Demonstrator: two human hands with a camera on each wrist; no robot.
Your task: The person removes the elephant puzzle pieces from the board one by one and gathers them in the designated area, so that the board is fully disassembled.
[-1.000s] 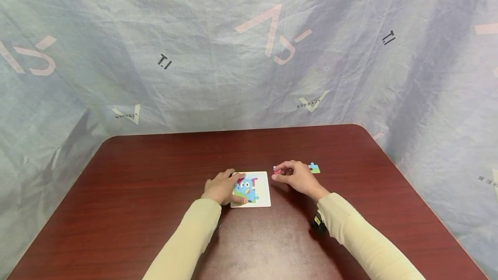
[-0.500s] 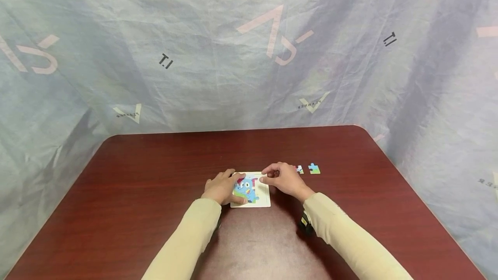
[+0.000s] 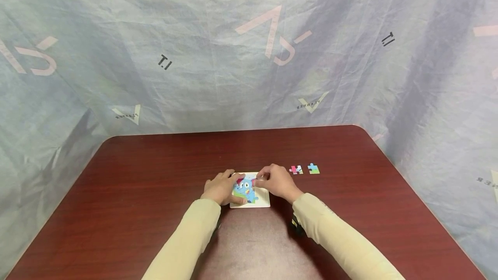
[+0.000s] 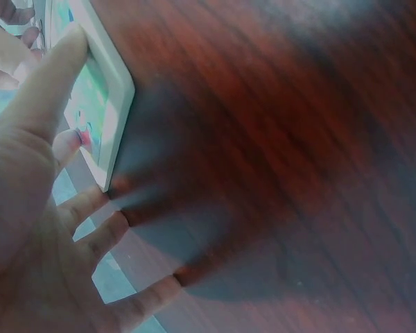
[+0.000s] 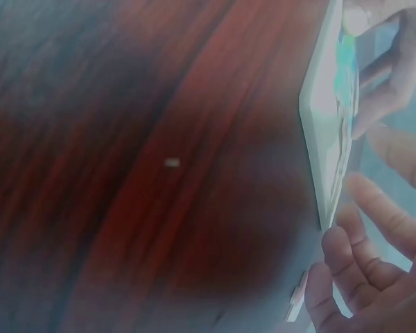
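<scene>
A square puzzle board (image 3: 264,201) with a pale rim lies on the table, its blue cartoon animal picture (image 3: 246,188) partly assembled. My left hand (image 3: 220,188) spreads over the left side, the thumb (image 4: 52,80) on the board's near edge and the other fingers spread around its far side. Over the upper right of the board, my right hand (image 3: 277,179) pinches a puzzle piece, mostly hidden by the fingertips, beside the animal's pink ear. In the right wrist view the fingers (image 5: 378,208) curl at the board's rim (image 5: 317,132).
Two loose puzzle pieces lie right of the board: one pink and white (image 3: 296,170), the other blue and green (image 3: 313,169). The dark red table (image 3: 155,176) reaches back to a grey printed curtain (image 3: 210,77).
My right hand has moved left from beside the loose pieces onto the board's upper right, carrying a puzzle piece. The pink and white piece behind it has come into view. The left hand stays put.
</scene>
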